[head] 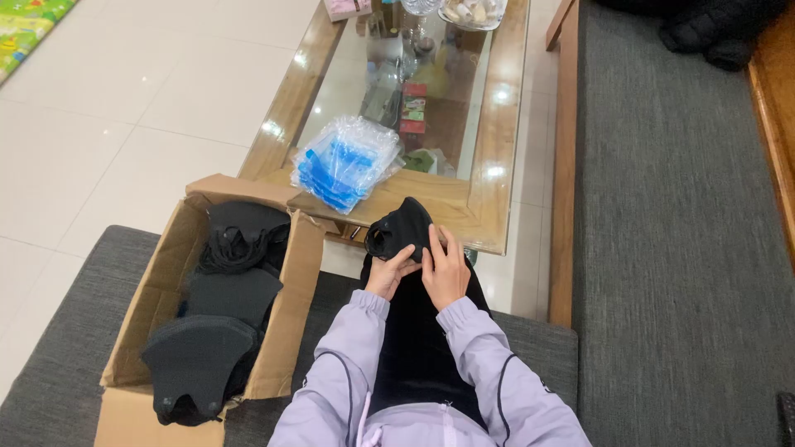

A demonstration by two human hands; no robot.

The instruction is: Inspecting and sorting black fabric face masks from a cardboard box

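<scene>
1. The person sits on a grey cushion and holds a black, soft cloth face mask [403,229] up over their lap, close to the near edge of the wooden coffee table with a glass top [489,124].
2. The mask could slip and fall between the knees and the table. I think this because only the fingertips pinch its lower edge, and most of the mask hangs free above them.
3. The mask could also get creased or bunched, since both hands press on the same small part.
4. The pile of clear plastic bags with blue strips [345,161] lies at the table's corner, with some of it past the edge. A bump from an arm could push it off.
5. The left hand [391,271] is partly curled. Its fingers grip the lower left side of the mask.
6. The right hand [445,266] is more open, with its fingers long and flat on the mask's lower right side. The thumb side touches the left hand.
7. Beside the person's left knee stands an open brown cardboard box [286,331] full of more black masks [199,356] in stacks. Neither hand touches it.
</scene>
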